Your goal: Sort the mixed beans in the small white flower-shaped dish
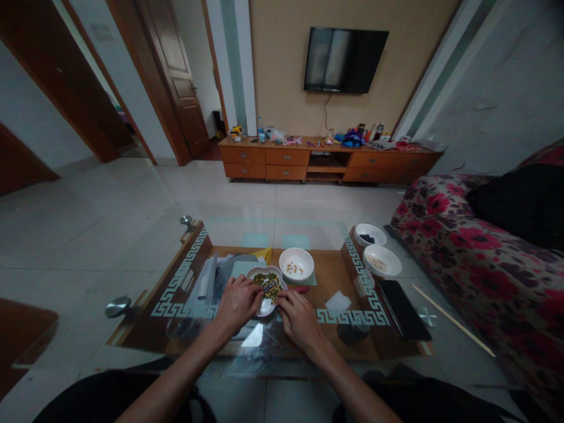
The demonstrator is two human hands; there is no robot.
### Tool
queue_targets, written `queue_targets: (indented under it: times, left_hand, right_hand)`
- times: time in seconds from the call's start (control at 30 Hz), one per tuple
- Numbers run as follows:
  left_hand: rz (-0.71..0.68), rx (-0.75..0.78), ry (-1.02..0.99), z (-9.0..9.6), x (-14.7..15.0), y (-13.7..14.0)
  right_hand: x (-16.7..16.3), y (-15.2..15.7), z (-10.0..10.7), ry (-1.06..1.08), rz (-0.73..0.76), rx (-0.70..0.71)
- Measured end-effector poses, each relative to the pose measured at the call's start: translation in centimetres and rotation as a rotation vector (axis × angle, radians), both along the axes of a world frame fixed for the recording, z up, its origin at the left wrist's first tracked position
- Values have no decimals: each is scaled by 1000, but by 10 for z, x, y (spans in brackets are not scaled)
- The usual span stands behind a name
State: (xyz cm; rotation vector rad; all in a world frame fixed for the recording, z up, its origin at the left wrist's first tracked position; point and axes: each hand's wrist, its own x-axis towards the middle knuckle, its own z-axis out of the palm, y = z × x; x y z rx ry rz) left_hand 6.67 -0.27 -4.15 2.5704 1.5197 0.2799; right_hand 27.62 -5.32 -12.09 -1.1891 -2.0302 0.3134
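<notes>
Head view: your left hand [237, 302] grips the rim of the bean dish [266, 288] on the table [328, 276]; your right hand [298, 317] pinches at the beans, seemingly mid-sort, so next pick needs fine fingertip care
</notes>
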Motion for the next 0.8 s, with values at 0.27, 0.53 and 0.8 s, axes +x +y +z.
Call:
queue_targets:
  times: [0.27,0.53,0.8]
  left_hand:
    - [2,-12,19,-2,0,1]
    - [-56,7,66,4,2,4]
    - [-87,74,53,4,1,3]
  right_hand:
    - [0,0,2,-22,-12,-13]
    - [-1,1,3,-24,-23,-10]
    - [-1,1,3,-24,-21,-8]
